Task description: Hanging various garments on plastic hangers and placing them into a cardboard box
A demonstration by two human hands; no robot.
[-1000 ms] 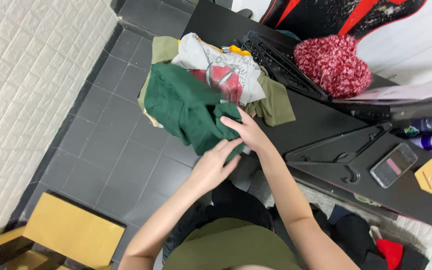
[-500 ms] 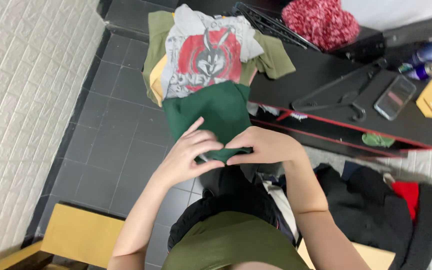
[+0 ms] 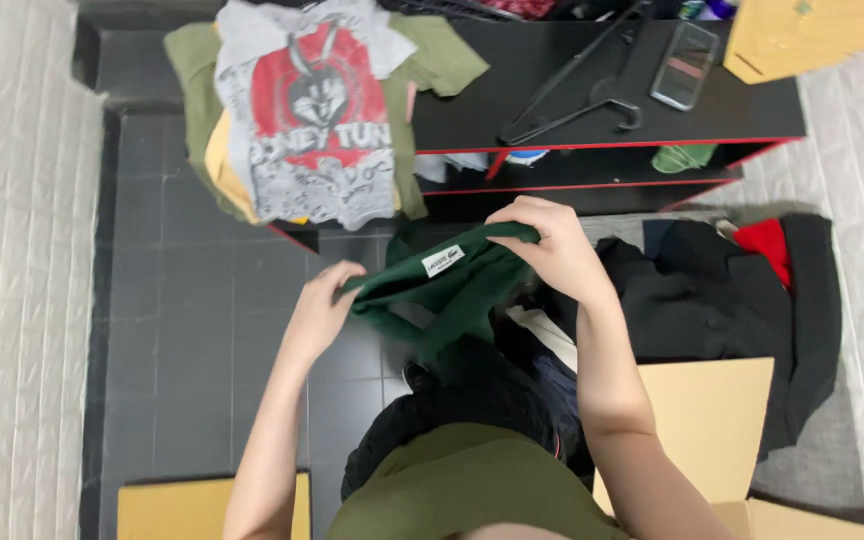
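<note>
Both hands are gripping a dark green shirt (image 3: 442,285) in the air above the grey floor (image 3: 192,320), the left hand (image 3: 320,310) pinching one edge and the right hand (image 3: 552,245) clutching the collar, just below the black table (image 3: 552,90).

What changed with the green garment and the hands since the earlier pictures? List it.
The green garment was lifted off the clothes pile on the black table and drawn toward the body; left hand and right hand now hold it up, bunched. The pile, hanger and phone stayed put.
</note>
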